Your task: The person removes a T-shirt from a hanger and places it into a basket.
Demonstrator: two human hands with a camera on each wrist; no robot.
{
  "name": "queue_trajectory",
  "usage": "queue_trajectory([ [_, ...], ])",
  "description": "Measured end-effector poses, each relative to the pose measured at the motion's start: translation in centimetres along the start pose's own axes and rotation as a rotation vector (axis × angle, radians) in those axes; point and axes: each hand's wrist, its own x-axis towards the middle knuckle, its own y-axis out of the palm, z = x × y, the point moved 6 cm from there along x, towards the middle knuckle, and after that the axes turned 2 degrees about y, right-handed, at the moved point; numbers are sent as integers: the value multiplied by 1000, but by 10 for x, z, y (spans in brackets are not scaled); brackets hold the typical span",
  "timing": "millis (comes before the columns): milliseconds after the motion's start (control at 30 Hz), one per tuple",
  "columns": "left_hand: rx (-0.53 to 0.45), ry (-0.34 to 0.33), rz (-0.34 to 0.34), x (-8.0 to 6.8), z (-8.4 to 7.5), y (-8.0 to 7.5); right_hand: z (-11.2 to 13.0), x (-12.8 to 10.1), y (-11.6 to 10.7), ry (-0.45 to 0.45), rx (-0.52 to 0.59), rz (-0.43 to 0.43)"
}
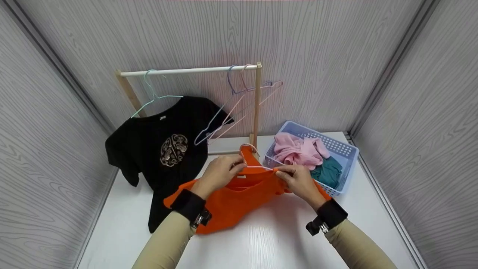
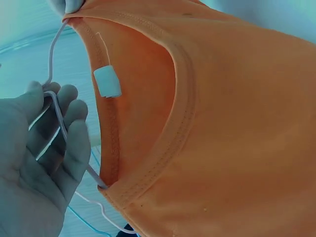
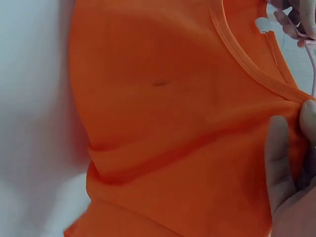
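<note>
An orange T-shirt is spread over the table's middle, its neckline and white label facing up. A pale wire hanger lies at the neckline, with its arms running under the collar on both sides. My left hand pinches this hanger near the base of its hook. With thumb and fingers, my right hand grips the shirt's collar on the right, where the hanger's arm goes in. The far part of that arm is hidden inside the cloth.
Behind stands a rack with a white rail. A black T-shirt hangs there on a mint hanger, beside a blue hanger and a pink hanger. A blue basket at right holds pink cloth and green cloth.
</note>
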Motion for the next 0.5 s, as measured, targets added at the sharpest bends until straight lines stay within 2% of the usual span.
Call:
queue_trajectory([
  [133, 72, 8, 19, -2, 2, 2, -6, -1, -4, 29, -51, 28],
  [200, 104, 4, 2, -5, 6, 0, -10, -1, -11, 10, -106, -13],
  [333, 115, -35, -28, -12, 19, -4, -18, 1, -26, -89, -238, -149],
  [500, 133, -57, -20, -24, 35, -7, -29, 1, -36, -167, -294, -226],
])
